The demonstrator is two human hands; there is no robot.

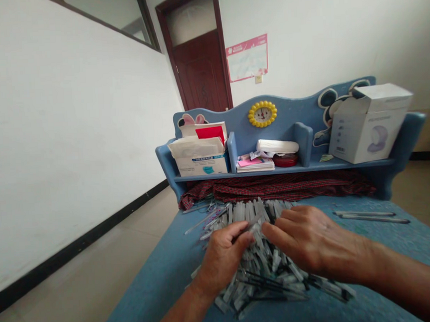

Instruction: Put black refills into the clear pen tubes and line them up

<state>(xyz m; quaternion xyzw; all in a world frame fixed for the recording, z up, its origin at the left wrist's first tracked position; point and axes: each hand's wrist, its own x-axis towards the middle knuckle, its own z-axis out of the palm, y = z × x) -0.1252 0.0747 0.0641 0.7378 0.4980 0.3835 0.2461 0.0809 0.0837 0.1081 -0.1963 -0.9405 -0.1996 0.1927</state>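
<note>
My left hand [221,258] is closed, thumb and forefinger pinching a small translucent pen cap [253,221]. Beside it, my right hand [311,237] curls palm down, fingertips close to the cap. Whatever its fingers hold, if anything, is hidden. Under both hands spreads a heap of translucent pen caps and pen parts [255,259]. Several thin black pen refills [273,285] lie across the near side of the heap. Apart from it, on the right, a couple of slim clear pens [376,216] rest on the blue desk [163,277].
A blue shelf [208,177] stands along the desk's back, carrying a mask box [201,165], papers [255,166], a red round tin [286,160] and a white carton [372,123]. Red checked cloth [273,188] is bunched beneath it. The desk's left edge borders the floor.
</note>
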